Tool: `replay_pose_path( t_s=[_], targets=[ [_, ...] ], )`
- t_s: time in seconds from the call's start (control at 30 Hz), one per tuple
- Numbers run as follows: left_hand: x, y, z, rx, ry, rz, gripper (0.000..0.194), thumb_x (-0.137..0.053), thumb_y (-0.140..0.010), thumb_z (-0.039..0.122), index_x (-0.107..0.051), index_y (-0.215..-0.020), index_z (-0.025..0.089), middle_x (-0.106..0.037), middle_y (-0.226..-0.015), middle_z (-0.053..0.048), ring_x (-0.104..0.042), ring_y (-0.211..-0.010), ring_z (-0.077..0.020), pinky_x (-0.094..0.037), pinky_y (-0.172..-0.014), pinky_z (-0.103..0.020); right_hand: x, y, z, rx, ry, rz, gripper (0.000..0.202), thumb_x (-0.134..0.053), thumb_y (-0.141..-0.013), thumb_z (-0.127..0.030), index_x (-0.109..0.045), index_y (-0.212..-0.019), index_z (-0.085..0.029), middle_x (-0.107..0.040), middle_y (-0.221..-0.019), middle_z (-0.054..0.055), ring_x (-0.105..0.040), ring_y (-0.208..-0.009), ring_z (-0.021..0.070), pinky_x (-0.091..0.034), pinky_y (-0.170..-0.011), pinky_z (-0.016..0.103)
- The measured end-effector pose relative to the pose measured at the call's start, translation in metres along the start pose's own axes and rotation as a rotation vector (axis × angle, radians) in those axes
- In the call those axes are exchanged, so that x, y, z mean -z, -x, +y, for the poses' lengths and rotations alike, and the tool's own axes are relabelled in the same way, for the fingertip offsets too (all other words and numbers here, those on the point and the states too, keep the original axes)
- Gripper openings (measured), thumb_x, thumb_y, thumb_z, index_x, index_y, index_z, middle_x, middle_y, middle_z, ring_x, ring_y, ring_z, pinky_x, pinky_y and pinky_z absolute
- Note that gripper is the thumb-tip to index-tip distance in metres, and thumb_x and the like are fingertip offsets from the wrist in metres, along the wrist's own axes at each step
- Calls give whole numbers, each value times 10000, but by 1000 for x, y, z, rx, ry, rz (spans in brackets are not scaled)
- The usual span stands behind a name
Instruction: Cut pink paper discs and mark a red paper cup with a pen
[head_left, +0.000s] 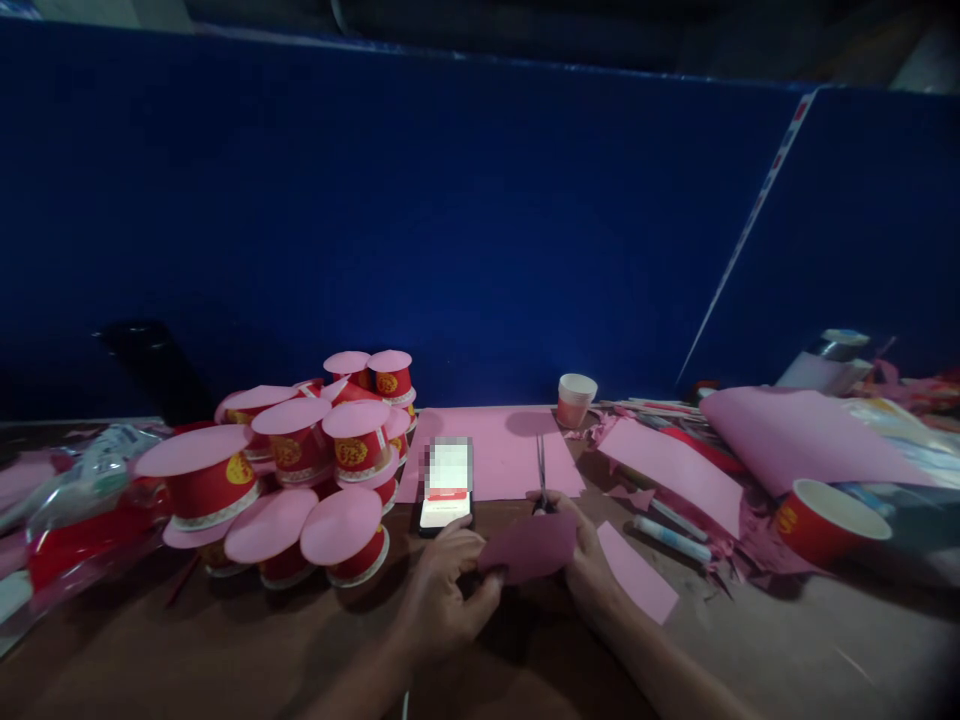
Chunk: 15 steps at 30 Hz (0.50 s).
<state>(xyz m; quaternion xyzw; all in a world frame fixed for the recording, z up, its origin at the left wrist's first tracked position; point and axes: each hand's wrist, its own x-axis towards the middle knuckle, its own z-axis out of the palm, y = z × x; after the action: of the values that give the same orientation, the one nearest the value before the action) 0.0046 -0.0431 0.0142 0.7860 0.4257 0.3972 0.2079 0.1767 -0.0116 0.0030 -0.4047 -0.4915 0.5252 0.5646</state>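
Observation:
My left hand [451, 582] pinches the left edge of a piece of pink paper [529, 549] between thumb and fingers, over the table's front part. My right hand [586, 560] is closed on a pair of scissors [541, 462], whose blades point away from me. The paper's right end lies against that same hand, and its fingers are partly hidden behind the sheet. Just beyond my left hand lies a phone [448, 490] with a lit screen. Under the phone and the scissor tips a large pink sheet [495, 428] lies flat. A pink offcut [637, 575] rests beside my right wrist.
Stacked red paper cups [212, 490] with pink discs on top stand at the left. A white-and-pink cup [576, 398] is at the back. To the right are pink paper pieces [675, 470], a marker [673, 538] and a red cup [825, 525]. A blue partition [465, 220] rises behind.

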Motion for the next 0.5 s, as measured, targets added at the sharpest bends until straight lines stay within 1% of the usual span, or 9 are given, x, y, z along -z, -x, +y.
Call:
replay_pose_path(
  t_s=[0.13,0.3,0.4,0.5],
  targets=[
    [0,0,0,-8,15,9,168,-474,-787,188,-599,-677,185,-603,-634,-1,-554,-635,-138,-430,-820,-347,1,0,1,2,19,-10,297,-619,-636,-203,-607,-933,-201,-615,-734,-2,-542,-623,144,-426,-534,223],
    [-2,2,-1,30,38,21,166,-493,-774,177,-561,-623,175,-603,-628,-10,-559,-642,-143,-443,-740,-312,3,-1,4,20,-13,-3,317,-628,-610,-189,-611,-926,-197,-652,-843,27,-580,-728,177,-464,-613,247],
    [-3,2,-2,19,35,10,157,-492,-773,169,-566,-634,177,-600,-631,-2,-552,-632,-135,-435,-757,-315,3,-1,4,22,-19,-16,332,-630,-601,-181,-610,-932,-193,-661,-849,31,-589,-729,179,-470,-625,252],
    [-2,1,-1,10,32,7,165,-484,-780,170,-569,-639,179,-582,-617,9,-540,-616,-125,-432,-773,-313,3,-2,3,33,28,-7,330,-610,-607,-168,-617,-936,-192,-653,-824,26,-581,-725,178,-469,-620,253]
  ],
)
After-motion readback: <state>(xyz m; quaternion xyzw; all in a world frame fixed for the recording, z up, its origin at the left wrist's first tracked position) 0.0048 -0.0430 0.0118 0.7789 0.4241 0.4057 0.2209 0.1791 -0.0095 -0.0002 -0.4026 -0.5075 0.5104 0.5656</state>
